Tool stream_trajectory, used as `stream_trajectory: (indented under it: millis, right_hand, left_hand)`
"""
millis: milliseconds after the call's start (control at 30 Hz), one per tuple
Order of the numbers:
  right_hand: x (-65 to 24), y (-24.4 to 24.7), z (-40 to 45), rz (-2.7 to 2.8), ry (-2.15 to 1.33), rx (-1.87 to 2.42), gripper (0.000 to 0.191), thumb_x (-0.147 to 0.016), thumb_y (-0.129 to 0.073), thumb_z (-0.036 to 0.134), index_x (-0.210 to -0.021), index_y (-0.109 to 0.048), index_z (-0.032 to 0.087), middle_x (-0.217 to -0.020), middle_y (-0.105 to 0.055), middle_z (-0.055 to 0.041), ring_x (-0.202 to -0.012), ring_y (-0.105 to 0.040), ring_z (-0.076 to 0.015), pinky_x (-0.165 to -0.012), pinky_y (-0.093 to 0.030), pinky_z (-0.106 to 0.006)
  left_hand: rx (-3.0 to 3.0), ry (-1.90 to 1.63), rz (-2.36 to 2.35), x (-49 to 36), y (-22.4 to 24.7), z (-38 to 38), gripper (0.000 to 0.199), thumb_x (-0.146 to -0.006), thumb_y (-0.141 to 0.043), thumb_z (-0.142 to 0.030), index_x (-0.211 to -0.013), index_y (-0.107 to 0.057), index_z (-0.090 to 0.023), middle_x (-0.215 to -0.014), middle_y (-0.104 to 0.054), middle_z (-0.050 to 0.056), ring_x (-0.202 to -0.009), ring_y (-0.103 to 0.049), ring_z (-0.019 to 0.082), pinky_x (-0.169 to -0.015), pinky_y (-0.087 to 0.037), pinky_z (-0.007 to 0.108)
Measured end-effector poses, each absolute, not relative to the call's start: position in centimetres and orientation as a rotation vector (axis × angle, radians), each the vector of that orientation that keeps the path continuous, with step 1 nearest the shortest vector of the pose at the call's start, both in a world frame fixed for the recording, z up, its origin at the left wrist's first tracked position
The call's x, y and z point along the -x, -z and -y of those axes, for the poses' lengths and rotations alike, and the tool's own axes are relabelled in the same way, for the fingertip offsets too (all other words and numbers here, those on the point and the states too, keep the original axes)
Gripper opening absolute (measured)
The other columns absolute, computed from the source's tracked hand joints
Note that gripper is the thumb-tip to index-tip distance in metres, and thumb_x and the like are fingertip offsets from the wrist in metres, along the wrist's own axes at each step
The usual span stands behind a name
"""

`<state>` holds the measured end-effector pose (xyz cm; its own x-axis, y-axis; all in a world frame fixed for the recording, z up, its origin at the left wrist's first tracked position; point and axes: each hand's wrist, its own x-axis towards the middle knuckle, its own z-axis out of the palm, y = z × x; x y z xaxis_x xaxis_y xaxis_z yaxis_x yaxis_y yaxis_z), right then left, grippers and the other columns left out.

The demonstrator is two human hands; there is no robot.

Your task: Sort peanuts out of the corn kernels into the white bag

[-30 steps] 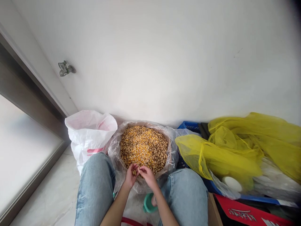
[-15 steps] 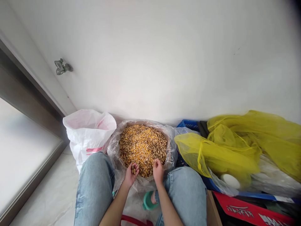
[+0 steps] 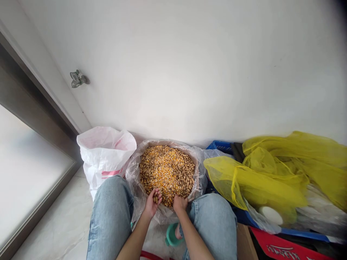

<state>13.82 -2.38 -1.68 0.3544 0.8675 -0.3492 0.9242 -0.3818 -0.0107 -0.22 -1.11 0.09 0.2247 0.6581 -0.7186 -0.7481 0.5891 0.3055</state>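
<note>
Between my knees stands a round container lined with a clear plastic bag [image 3: 133, 169], full of yellow corn kernels [image 3: 165, 162] mixed with unshelled peanuts [image 3: 187, 177]. My left hand [image 3: 153, 203] is palm up at the near left rim, its fingers curled around a few peanuts [image 3: 155, 199]. At the near right rim, my right hand [image 3: 180, 204] points down at the mix with its back toward me. Its fingers are bent and mostly hidden, so what they hold does not show.
A white sack [image 3: 107, 155] stands open on the left. On the right, yellow mesh bags [image 3: 265, 177] lie over a blue crate [image 3: 221, 145], above a red printed box [image 3: 279, 243]. Behind is a white wall [image 3: 173, 72] with a tap [image 3: 78, 78].
My right hand has moved down and slightly left, from over the peanuts to the near rim, its fingers now tucked out of sight. The left hand still holds its peanuts. The view shifted slightly.
</note>
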Motion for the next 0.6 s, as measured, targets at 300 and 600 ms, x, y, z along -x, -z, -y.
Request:
stream_trajectory:
  millis: [300, 600]
  right_hand:
    - [-13.1, -1.7, 2.1, -1.897, 1.255, -2.609, 0.019, -0.072, -0.047, 0.023, -0.085, -0.060, 0.020, -0.079, -0.066, -0.0044, -0.075, -0.060, -0.0177, -0.067, -0.042, -0.028]
    - [-14.9, -0.1, 2.0, -1.850, 1.017, -2.670, 0.022, -0.076, -0.041, 0.021, -0.087, -0.060, 0.019, -0.087, -0.066, -0.0058, -0.082, -0.060, -0.0170, -0.069, -0.042, -0.026]
  left_hand:
    - [0.105, -0.968, -0.950, -0.1, 0.4, 0.9, 0.009, -0.077, -0.049, -0.021, -0.076, -0.056, -0.016, -0.065, -0.061, 0.000, -0.059, -0.059, 0.009, -0.061, -0.047, 0.022]
    - [0.081, -0.884, -0.982, 0.1, 0.5, 0.9, 0.012, -0.077, -0.049, -0.027, -0.077, -0.054, -0.016, -0.064, -0.059, -0.001, -0.052, -0.056, 0.007, -0.048, -0.043, 0.017]
